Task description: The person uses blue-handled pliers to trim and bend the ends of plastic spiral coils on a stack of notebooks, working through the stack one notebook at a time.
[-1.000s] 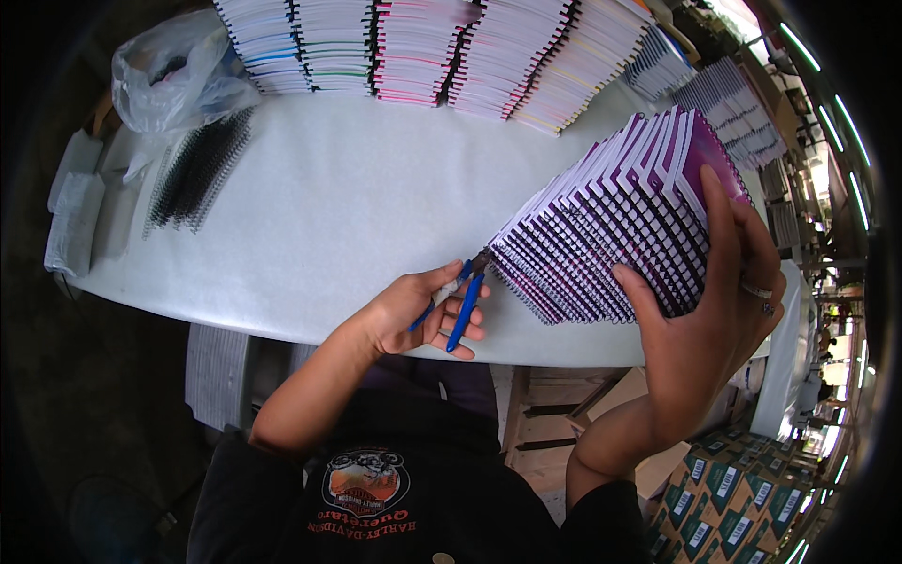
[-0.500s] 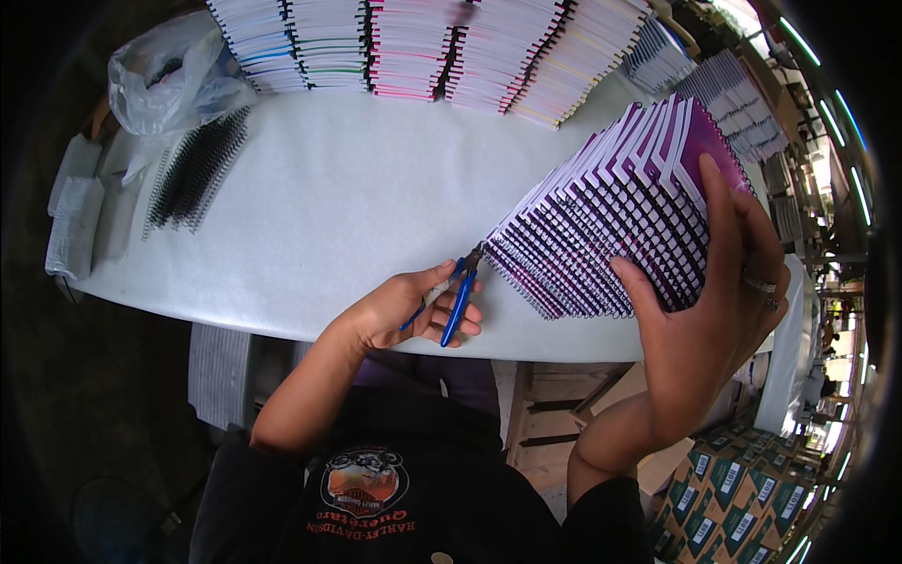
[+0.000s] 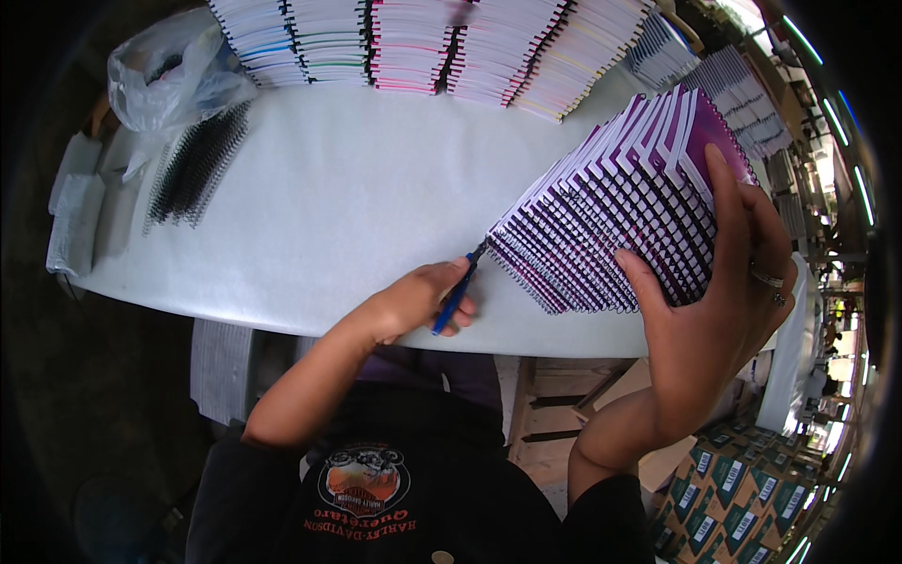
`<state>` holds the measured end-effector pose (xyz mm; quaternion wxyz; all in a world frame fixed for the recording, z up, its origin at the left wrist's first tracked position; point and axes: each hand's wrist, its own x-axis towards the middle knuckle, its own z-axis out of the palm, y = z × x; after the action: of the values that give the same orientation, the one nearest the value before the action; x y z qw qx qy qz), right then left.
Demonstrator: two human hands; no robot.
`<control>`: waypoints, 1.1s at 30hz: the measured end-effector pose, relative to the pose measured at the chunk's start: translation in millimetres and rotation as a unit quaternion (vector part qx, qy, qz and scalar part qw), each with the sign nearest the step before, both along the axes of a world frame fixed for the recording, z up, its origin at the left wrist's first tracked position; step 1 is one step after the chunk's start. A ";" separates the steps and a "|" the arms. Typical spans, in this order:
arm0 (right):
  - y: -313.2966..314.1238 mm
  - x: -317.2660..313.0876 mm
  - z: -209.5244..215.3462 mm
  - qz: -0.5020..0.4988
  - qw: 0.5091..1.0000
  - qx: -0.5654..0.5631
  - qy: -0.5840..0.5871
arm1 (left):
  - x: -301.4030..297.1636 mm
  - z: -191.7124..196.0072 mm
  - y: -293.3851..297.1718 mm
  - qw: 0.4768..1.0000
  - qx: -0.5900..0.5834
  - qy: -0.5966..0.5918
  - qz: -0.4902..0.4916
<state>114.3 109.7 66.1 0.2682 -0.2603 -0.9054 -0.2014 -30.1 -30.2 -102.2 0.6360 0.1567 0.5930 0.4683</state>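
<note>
A stack of spiral-bound notebooks (image 3: 601, 221) with purple covers and dark wire coils stands at the right of the table, its coiled spines toward me. My right hand (image 3: 719, 249) grips the stack's right end, thumb on the coils and fingers over the purple cover. In my left hand (image 3: 425, 299) is a pair of blue-handled cutting pliers (image 3: 455, 293), the fingers closed round its handles. The dark jaws touch the coil end at the lower left corner of the stack. Whether wire lies between the jaws is too small to tell.
Tall stacks of bound notebooks (image 3: 409, 42) line the table's far edge. At the left lie a bundle of loose black coils (image 3: 197, 169), a clear plastic bag (image 3: 174, 75) and wrapped packs (image 3: 73, 221). Printed cartons (image 3: 728, 498) stand below at the right.
My left hand has closed round the pliers; their spread handles have come together and the hand has turned. My right hand stays on the notebooks.
</note>
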 end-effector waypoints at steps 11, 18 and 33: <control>1.2 0.4 -2.0 -0.005 1.000 0.004 -0.001 | -3.8 -12.5 -3.7 0.972 0.049 -0.224 0.050; 3.9 -1.0 -2.1 0.014 1.000 0.006 -0.002 | 24.1 21.4 9.2 0.842 -0.103 0.511 -0.139; 7.1 2.3 -2.3 0.009 1.000 0.024 -0.017 | -15.7 24.4 13.2 0.972 -0.115 0.174 -0.109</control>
<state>116.6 116.8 63.9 0.2604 -0.2426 -0.9071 -0.2249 -45.7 -17.0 -77.8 0.5840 0.2250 0.7237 0.2908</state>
